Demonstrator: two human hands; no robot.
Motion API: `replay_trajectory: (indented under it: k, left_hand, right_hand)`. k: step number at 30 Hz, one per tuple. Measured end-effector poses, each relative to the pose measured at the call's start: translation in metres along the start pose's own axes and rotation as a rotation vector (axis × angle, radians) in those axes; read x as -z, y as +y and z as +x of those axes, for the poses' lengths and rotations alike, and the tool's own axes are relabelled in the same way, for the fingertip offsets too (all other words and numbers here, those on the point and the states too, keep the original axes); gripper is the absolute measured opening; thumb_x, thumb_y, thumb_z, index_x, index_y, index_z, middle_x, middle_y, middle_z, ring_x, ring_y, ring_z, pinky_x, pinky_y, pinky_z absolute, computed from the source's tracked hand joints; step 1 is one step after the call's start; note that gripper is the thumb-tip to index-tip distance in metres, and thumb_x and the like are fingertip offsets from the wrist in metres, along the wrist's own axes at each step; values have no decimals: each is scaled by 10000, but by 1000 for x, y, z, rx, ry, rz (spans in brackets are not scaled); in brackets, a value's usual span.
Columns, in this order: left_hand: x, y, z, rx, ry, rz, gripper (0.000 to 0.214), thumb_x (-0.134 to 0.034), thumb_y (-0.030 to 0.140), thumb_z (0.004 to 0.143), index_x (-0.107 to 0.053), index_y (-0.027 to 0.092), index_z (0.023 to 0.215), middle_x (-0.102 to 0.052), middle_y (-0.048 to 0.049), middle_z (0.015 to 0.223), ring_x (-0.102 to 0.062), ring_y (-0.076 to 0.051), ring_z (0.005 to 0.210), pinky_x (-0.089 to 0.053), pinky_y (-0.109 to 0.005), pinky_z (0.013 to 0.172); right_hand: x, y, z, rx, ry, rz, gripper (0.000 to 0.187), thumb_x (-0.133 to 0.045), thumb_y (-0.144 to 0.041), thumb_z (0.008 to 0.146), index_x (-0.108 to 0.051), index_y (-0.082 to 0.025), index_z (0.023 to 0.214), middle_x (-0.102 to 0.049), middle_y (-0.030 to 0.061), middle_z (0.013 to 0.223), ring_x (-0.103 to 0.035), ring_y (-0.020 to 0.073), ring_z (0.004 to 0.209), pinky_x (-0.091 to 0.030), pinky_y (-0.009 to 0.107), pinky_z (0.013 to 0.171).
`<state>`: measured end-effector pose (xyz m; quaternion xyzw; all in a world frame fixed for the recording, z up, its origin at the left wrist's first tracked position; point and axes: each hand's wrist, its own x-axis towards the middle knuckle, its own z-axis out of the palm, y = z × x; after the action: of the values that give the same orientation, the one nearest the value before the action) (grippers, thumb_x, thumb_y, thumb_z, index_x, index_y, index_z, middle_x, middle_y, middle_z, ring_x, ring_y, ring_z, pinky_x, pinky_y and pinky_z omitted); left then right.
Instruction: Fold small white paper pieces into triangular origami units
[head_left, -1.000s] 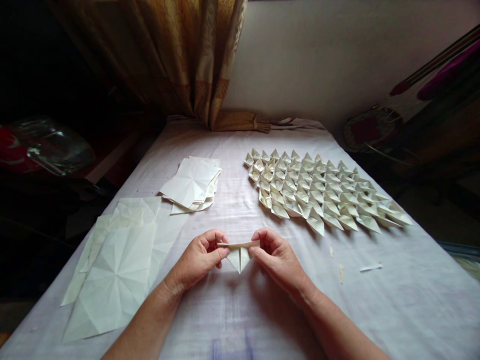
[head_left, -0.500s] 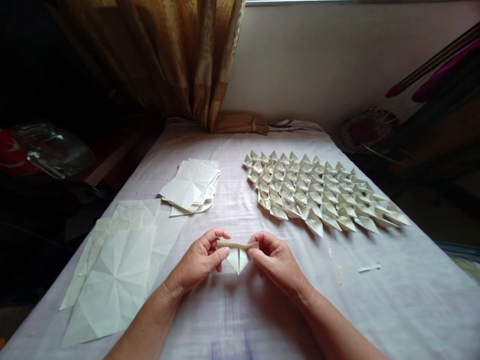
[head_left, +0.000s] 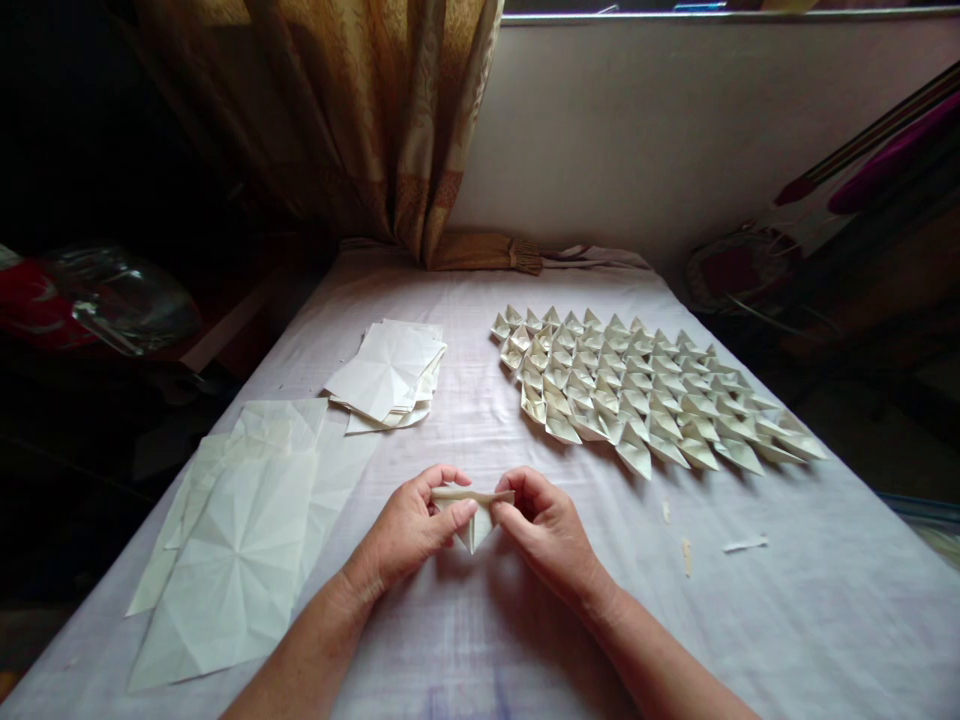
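Note:
A small folded paper piece (head_left: 472, 532), with a straight top edge and a point toward me, is held between both hands above the cloth. My left hand (head_left: 409, 520) pinches its left end, thumb on the near face and fingers behind. At the right end, my right hand (head_left: 551, 530) grips it between thumb and curled fingers. Farther right stand rows of folded paper boats (head_left: 615, 390), packed close together. To the left lie creased paper sheets (head_left: 232, 550), overlapping one another, and behind them a smaller stack of creased paper (head_left: 386, 370).
A pale cloth (head_left: 465, 640) covers the table. Paper scraps (head_left: 686, 557) and a white strip (head_left: 745, 544) lie near the right hand. A gold curtain (head_left: 420, 130) hangs down to the table's far edge, beside a pale wall (head_left: 637, 130).
The folded paper has tilted slightly, and the left thumb has slid inward over its front flap. Both hands keep their hold. The whole view has shifted a little.

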<state>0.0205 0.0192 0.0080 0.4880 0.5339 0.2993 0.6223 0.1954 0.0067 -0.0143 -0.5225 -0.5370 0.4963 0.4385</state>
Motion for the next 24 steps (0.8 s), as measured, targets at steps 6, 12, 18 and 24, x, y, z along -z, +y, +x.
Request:
replay_trajectory:
  k: [6, 12, 18, 24]
  left_hand:
    - [-4, 1, 0, 16, 36, -64, 437, -770, 337, 634, -574, 172, 988, -582, 58, 577, -492, -87, 473, -352, -178, 469]
    - [0, 8, -1, 75, 46, -134, 372, -737, 303, 627, -594, 165, 943, -512, 86, 508, -410, -55, 411, -274, -157, 424]
    - [6, 12, -3, 97, 3, -100, 275, -721, 325, 634, -614, 164, 829, -480, 87, 502, -359, -37, 375, -234, -156, 370]
    - [11, 7, -3, 56, -17, -128, 502, -738, 454, 694, -584, 167, 1076, -530, 61, 592, -476, -67, 447, -269, -136, 341]
  right_hand:
    - [0, 2, 0, 55, -8, -9, 64, -594, -244, 751, -576, -193, 717, -522, -31, 624, -444, 105, 569, -362, 221, 536]
    - [9, 0, 0, 136, -149, -21, 107, -622, -283, 810, -676, -191, 825, -630, 14, 706, -532, 134, 617, -419, 250, 580]
    - [16, -1, 1, 364, -157, -225, 110, -605, -212, 837, -708, -226, 871, -675, 23, 726, -585, 143, 626, -436, 251, 581]
    - [16, -1, 2, 335, -74, -240, 120, -619, -247, 816, -738, -238, 822, -703, 23, 680, -600, 151, 580, -447, 260, 562]
